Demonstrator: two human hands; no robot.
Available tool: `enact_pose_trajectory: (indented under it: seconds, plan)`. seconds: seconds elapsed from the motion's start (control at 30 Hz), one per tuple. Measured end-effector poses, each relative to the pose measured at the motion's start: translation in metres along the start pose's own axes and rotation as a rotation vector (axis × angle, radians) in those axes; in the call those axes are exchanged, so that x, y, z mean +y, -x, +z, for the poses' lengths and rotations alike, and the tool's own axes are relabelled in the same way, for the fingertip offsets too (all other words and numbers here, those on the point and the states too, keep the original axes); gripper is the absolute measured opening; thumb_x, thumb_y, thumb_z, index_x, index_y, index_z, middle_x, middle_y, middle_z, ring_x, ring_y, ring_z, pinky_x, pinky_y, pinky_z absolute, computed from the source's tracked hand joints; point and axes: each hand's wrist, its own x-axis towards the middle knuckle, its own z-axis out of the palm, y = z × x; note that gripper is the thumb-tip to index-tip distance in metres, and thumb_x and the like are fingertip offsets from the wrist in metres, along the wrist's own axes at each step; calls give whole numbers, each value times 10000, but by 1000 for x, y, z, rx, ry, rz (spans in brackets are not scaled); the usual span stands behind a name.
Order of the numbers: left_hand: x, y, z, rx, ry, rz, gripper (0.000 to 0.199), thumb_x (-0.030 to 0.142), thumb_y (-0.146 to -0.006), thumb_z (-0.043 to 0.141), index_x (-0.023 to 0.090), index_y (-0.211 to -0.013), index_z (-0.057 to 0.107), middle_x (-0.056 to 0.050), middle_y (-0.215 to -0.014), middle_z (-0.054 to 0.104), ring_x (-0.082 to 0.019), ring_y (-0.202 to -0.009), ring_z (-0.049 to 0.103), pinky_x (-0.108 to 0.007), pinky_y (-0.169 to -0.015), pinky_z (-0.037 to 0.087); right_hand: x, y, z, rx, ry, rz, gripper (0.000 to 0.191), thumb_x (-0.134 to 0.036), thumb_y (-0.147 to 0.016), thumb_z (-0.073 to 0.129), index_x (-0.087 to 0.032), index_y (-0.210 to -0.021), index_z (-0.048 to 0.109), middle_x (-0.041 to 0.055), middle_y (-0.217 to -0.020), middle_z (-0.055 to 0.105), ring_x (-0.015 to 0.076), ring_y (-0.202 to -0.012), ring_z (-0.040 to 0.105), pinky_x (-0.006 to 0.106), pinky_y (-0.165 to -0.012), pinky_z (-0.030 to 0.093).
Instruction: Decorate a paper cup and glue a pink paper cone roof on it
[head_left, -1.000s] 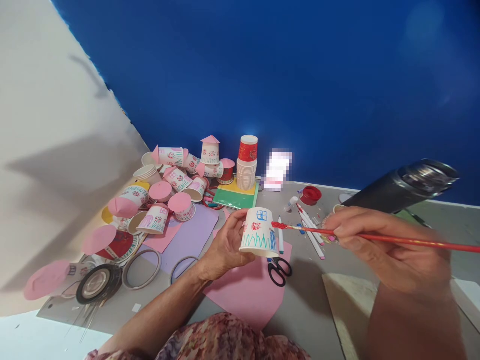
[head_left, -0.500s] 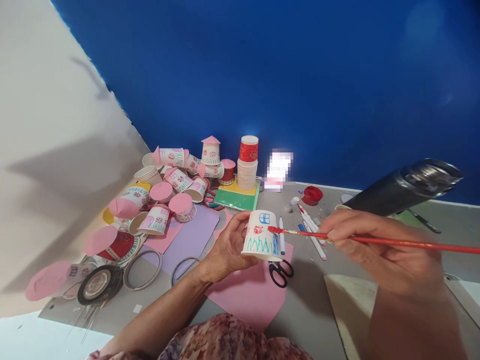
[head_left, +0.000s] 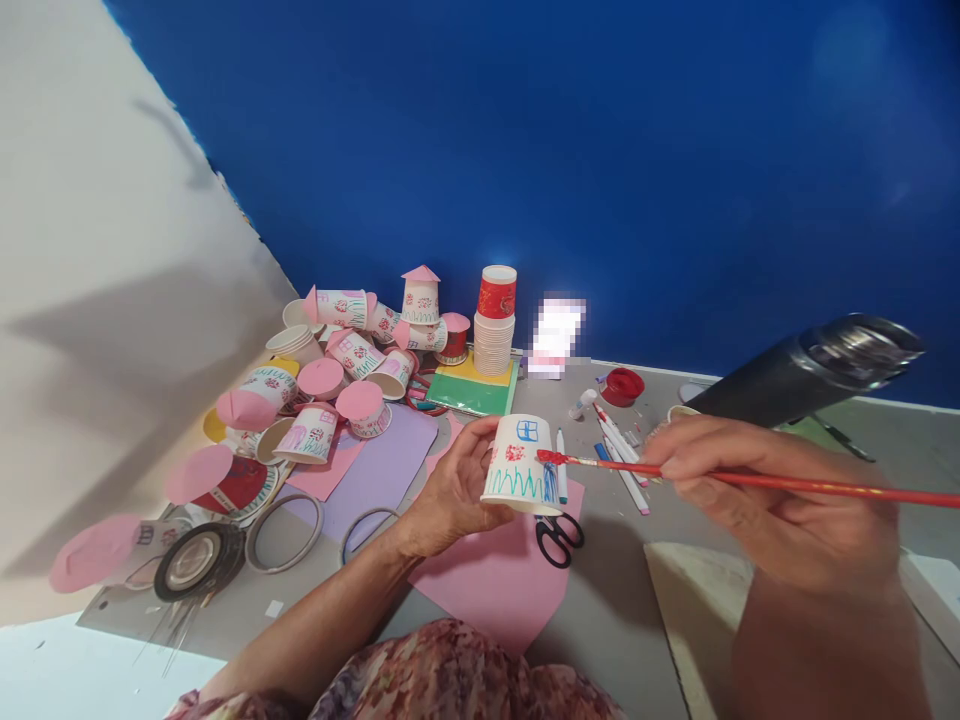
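Observation:
A white paper cup (head_left: 517, 462), upside down and slightly tilted, is held in my left hand (head_left: 461, 485), with the fingers round its left side. It carries a blue window, a red dotted patch, green zigzag lines and blue strokes near the right edge. My right hand (head_left: 772, 490) pinches a red paintbrush (head_left: 637, 467). The brush's red-coated tip is at the upper right part of the cup's side, right of the red patch. Below the cup, black-handled scissors (head_left: 559, 540) lie on a pink paper sheet (head_left: 499, 590).
Decorated cups with pink paper tops (head_left: 360, 350) are heaped at the left. A cup stack (head_left: 495, 345) stands on a green and yellow packet (head_left: 469, 388). Markers (head_left: 619, 445), a red paint pot (head_left: 622, 386) and a dark flask (head_left: 795, 370) are at the right. Tape rolls (head_left: 199, 560) lie at front left.
The cup and my left hand have shifted slightly left and up in view, as has much of the scene. The brush tip stays near the cup's right side.

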Motion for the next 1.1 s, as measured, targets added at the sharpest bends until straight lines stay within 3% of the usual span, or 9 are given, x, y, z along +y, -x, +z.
enact_pose_trajectory:
  seconds: [0.13,0.23,0.67,0.83,1.0,1.1]
  plan:
    - [1,1,2,10,-12,-11,780,132,-636,940,292,-1321,603,-81,-1285,674,-289,-1258,601,-356,-1000,492,0,-2,1,-38,-42,2,257,-47,-874,671,-248,-1012,752,26,-891,753,221,-808,724,371,-679,560]
    - [2,1,3,28,-23,-22,785,125,-634,939,286,-1324,601,-91,-1292,675,-305,-1272,598,-374,-1011,493,2,-1,1,1,-27,-3,266,-45,-869,678,-252,-1014,759,24,-881,751,232,-825,728,395,-733,576]
    - [0,0,2,-6,-17,2,790,134,-628,943,282,-1325,602,-101,-1288,684,-304,-1251,616,-397,-1022,495,0,0,-1,42,50,18,255,-65,-841,708,-270,-982,760,25,-874,759,247,-809,732,395,-727,586]
    - [0,0,3,5,-19,-9,787,133,-621,943,276,-1319,607,-102,-1287,681,-314,-1252,622,-418,-1035,494,-2,-3,0,-36,23,6,244,-64,-870,672,-264,-991,742,24,-857,757,230,-770,719,370,-640,548]
    - [1,0,3,-8,-5,1,770,136,-636,938,280,-1317,610,-95,-1291,680,-298,-1264,611,-397,-1033,488,-4,-3,-1,13,32,10,244,-59,-874,677,-261,-992,747,30,-882,757,228,-808,726,372,-684,574]
    - [2,1,3,-1,-13,-8,764,135,-641,935,278,-1318,611,-95,-1288,676,-300,-1261,607,-392,-1023,487,-3,-2,-2,-25,12,7,245,-61,-875,671,-259,-1001,742,23,-875,753,231,-814,726,385,-694,571]
